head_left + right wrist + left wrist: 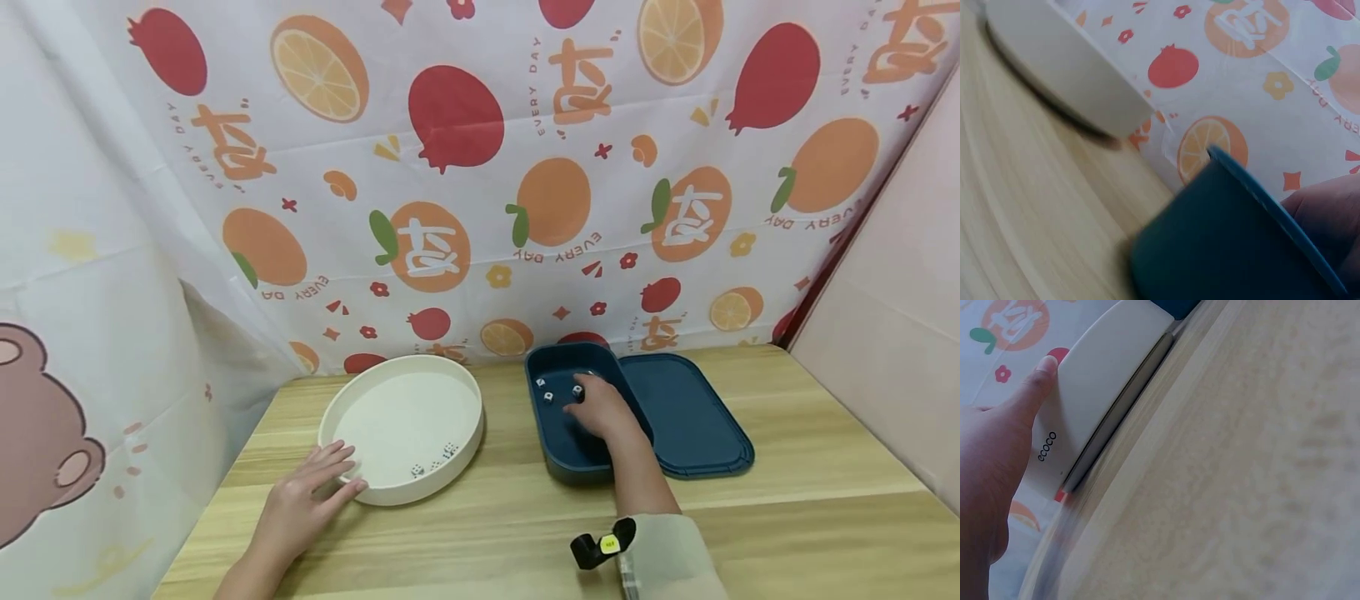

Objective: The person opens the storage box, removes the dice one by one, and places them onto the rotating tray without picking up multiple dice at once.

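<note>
My left hand (pixel 300 500) rests on the near-left rim of a round white tray (pixel 405 496), fingers fairly straight over the edge. In the left wrist view its thumb (pixel 1044 375) touches the tray's outer wall. Several small white dice (pixel 417 471) lie inside along the tray's near right side. My right hand (pixel 603 408) reaches into a dark blue box (pixel 558 450), thumb and index finger spread apart beside a die (pixel 577 390). Two more dice, one a white die (pixel 548 397), sit at the box's left. The hand's other fingers are largely hidden.
A dark blue lid (pixel 697 417) lies flat on the wooden table (pixel 495 533), right of the box and against it. Fruit-printed cloth (pixel 465 183) hangs behind the table. A black wrist camera mount (pixel 592 550) sticks out from my right sleeve.
</note>
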Tool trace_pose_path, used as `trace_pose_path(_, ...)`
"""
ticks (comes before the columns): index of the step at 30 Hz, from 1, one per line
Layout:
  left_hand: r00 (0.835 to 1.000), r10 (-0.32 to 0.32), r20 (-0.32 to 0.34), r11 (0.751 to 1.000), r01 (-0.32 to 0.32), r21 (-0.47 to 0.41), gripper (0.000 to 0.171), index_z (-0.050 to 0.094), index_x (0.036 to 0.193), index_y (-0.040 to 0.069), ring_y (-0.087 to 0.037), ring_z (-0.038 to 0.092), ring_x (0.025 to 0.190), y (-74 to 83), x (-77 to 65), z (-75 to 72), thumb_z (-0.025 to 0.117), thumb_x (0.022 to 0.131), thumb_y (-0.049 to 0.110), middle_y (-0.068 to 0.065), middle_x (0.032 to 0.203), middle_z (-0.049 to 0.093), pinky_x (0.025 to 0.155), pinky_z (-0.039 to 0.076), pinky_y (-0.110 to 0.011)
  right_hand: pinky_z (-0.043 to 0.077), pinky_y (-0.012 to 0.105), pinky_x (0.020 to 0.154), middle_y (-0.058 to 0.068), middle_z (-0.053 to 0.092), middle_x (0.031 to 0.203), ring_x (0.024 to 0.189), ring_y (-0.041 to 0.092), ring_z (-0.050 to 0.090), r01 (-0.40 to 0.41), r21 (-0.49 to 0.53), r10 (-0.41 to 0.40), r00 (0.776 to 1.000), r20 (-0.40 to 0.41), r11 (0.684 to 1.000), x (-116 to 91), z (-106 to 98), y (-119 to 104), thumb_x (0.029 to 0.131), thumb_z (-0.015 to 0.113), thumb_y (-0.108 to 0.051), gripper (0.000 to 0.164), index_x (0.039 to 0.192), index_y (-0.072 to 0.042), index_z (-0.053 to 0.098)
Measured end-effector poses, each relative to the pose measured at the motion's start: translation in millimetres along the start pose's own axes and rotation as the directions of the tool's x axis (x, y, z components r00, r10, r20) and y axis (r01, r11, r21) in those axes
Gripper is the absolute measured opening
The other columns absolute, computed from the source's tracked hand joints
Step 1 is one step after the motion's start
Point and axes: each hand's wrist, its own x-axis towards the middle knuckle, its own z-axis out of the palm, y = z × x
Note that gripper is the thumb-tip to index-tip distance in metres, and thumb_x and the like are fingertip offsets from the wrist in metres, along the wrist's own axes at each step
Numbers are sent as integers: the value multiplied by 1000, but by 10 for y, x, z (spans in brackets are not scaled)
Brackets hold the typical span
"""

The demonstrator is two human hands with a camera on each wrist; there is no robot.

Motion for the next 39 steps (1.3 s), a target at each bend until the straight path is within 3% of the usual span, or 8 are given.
trace_pose_path(7, 1000, 6, -5, 1000, -6, 5, 35, 79, 94, 10, -8, 60, 122, 9, 29, 18, 90, 64, 22, -9, 112, 74, 115, 26, -7, 39, 62, 111, 23, 45, 149, 133, 40, 45, 56, -100, -47, 995, 91, 993, 20, -209, 83, 93, 67, -14, 57, 145, -5, 46)
trace_pose_path(15, 1000, -6, -7, 1000, 6, -1, 34, 79, 94, 10, 8, 49, 127, -18, 4, 5, 90, 65, 23, -8, 112, 74, 114, 24, -4, 46, 57, 106, 20, 51, 144, 126, 33, 53, 189, -246, -135, 966, 220, 951, 160, -462, -50, 92, 67, -12, 51, 140, -4, 52)
trace_pose_path(22, 1000, -26, 14, 1000, 26, 6, 35, 79, 96, 11, 14, 44, 127, -12, -35, 6, 90, 66, 27, -5, 113, 74, 113, 22, -2, 51, 50, 102, 18, 56, 139, 113, 26, 57, 230, -381, -99, 937, 334, 895, 295, -354, -85, 93, 64, -6, 47, 138, -3, 54)
trace_pose_path(26, 999, -33, 12, 999, 33, 9, 35, 79, 96, 11, 9, 48, 127, -10, -30, 8, 90, 66, 27, -5, 114, 74, 113, 22, -2, 54, 41, 89, 15, 62, 127, 98, 23, 56, 258, -430, -113, 935, 335, 865, 331, -241, -56, 95, 59, -2, 34, 129, -3, 60)
trace_pose_path(30, 999, -34, 13, 999, 34, 4, 36, 79, 95, 11, 2, 53, 126, -10, -36, 17, 90, 65, 27, -6, 114, 74, 113, 21, -1, 52, 37, 76, 9, 66, 104, 86, 22, 56, 293, -475, -147, 936, 320, 830, 338, -135, -31, 95, 57, 2, 17, 106, -7, 67)
trace_pose_path(34, 999, -31, 11, 1000, 31, 5, 36, 79, 95, 11, -6, 58, 124, -12, -34, 21, 90, 65, 27, -6, 113, 74, 113, 23, -1, 52, 36, 69, 5, 63, 88, 76, 21, 55, 295, -498, -168, 944, 285, 815, 346, -65, -13, 93, 59, 4, 16, 90, -11, 67)
trace_pose_path(39, 1000, -25, 5, 1000, 25, 3, 36, 79, 95, 11, 4, 51, 126, -27, -12, 6, 90, 65, 26, -6, 113, 74, 113, 23, -2, 53, 35, 66, 4, 61, 80, 70, 21, 54, 310, -535, -201, 946, 253, 786, 338, -32, -33, 92, 62, 1, 17, 82, -12, 66)
